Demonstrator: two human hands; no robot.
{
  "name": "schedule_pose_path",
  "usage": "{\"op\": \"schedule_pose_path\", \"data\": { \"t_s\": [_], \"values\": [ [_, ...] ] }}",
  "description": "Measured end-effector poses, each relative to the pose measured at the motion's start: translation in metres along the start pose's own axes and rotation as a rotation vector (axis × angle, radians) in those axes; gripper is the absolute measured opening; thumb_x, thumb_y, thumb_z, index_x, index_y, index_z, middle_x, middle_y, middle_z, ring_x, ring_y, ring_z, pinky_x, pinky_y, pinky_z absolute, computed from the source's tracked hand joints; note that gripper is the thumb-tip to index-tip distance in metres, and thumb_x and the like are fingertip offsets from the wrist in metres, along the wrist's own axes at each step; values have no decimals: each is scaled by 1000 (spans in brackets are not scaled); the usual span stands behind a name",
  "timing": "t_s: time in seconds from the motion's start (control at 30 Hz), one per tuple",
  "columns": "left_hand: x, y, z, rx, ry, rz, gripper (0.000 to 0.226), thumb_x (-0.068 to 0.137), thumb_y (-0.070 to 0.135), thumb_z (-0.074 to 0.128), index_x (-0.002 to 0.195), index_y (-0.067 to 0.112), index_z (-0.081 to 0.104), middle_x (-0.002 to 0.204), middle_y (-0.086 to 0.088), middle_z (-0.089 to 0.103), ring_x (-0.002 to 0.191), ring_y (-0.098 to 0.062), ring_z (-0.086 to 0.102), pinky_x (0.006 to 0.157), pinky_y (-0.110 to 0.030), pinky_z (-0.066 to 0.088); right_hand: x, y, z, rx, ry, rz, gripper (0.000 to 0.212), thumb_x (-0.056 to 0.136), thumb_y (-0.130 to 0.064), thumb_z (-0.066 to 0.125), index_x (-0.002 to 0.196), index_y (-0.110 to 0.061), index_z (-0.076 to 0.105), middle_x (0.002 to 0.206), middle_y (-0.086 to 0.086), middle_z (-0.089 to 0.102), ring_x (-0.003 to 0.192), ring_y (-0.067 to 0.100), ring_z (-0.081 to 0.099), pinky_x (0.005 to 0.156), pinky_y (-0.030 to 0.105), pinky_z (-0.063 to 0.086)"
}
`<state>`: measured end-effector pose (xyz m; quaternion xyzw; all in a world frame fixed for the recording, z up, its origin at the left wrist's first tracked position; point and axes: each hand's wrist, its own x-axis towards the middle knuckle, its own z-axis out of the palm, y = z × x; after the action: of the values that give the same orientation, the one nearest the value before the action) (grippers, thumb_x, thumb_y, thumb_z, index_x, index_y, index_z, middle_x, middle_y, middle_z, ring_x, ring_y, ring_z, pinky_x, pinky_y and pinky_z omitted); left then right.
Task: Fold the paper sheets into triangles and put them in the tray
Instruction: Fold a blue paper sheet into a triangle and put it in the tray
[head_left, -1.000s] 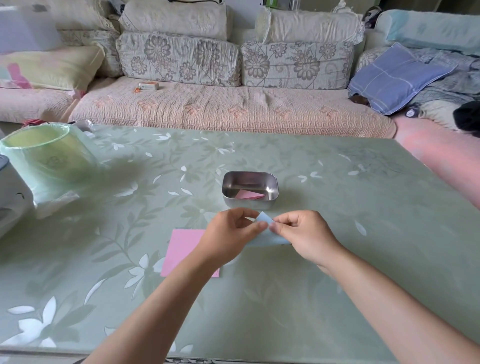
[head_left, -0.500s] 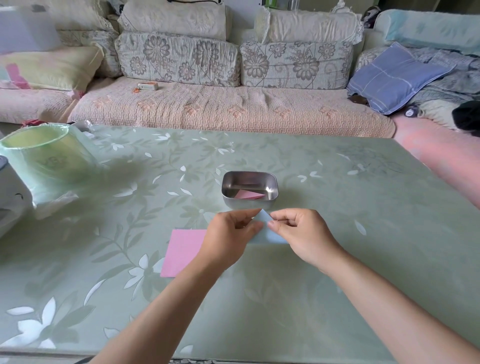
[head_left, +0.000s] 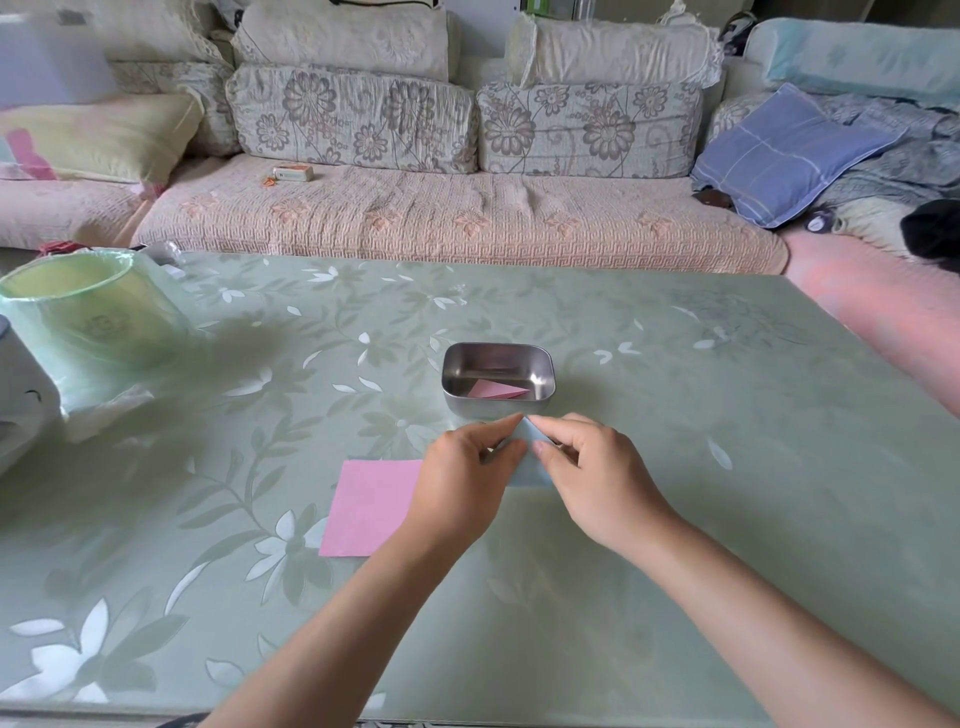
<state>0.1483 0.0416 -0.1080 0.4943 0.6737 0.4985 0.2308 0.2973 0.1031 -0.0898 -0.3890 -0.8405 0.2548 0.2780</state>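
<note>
Progress: one pink triangle (head_left: 496, 389) lies in tray (head_left: 483, 408) | blue sheet (head_left: 527, 473) mid-fold on surface (head_left: 675, 467), just before tray; left hand (head_left: 462, 470) and right hand (head_left: 587, 467) each hold a pinching grip at its top corner | pink sheet (head_left: 371, 506) flat beside it, unfolded.

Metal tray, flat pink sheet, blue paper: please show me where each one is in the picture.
metal tray (head_left: 480, 406): head view, on its near outer wall.
flat pink sheet (head_left: 371, 506): head view, on its bare middle.
blue paper (head_left: 527, 475): head view, on its lower visible part.
</note>
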Motion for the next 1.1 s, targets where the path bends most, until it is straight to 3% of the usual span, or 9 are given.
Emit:
{"op": "schedule_pose_path", "data": {
  "t_s": [0.2,0.3,0.37,0.47,0.63,0.73,0.83,0.97,1.1],
  "values": [
    [-1,5,-1,29,3,20,32,94,25,64,125,27,67,86,23,64,68,16,53,62,-1,37,-1,-4,-2,-3,-14,25,22,102,-23,50,116,-19,67,75,-4,43,69,12,45,67,32,40],
    [-2,6,1,28,0,31,31,94,24,64,125,26,67,93,22,64,77,18,55,67,1,37,-2,-8,-3,11,-31,23,21,102,-20,49,87,-30,58,72,-6,39,65,9,42,64,30,34],
    [-2,6,1,33,-1,35,31,94,24,65,125,25,67,92,20,64,77,18,55,67,1,36,-2,-8,-4,-20,-46,25,27,102,-19,48,76,-22,46,71,-5,38,63,11,39,62,32,32],
    [-2,6,0,37,8,40,31,95,23,64,125,25,68,88,21,63,75,17,54,66,1,36,-2,-8,-5,-29,-50,23,24,102,-19,48,82,-6,53,73,-1,39,65,16,39,63,35,35],
    [-3,7,1,22,15,13,32,93,27,65,125,33,66,79,25,59,70,14,54,61,-2,37,1,-7,-7,63,-4,68,33,99,-18,53,67,-12,46,65,-5,36,61,12,34,57,27,27],
    [-5,8,2,19,36,24,32,94,26,64,125,33,67,76,21,58,68,13,52,61,-3,37,2,-7,-8,125,-9,91,26,100,-19,53,76,-16,62,68,-8,46,65,9,42,64,29,34],
    [-5,10,3,27,51,31,31,94,26,64,124,33,67,80,16,61,71,9,53,62,-5,39,1,-9,-6,184,16,121,22,101,-20,55,112,-23,73,90,-9,64,85,6,59,78,23,44],
    [-6,9,4,33,40,43,30,94,24,64,123,30,68,83,15,62,73,8,54,64,-6,39,-1,-8,-4,24,-9,53,25,101,-18,50,79,-8,55,74,2,46,68,17,44,64,33,36],
    [-7,9,5,42,42,58,30,94,22,64,124,28,68,81,17,60,75,10,53,66,-4,38,-1,-7,-4,-1,-18,37,29,101,-18,50,75,-7,48,71,-2,40,64,13,38,62,32,33]
  ]
}}
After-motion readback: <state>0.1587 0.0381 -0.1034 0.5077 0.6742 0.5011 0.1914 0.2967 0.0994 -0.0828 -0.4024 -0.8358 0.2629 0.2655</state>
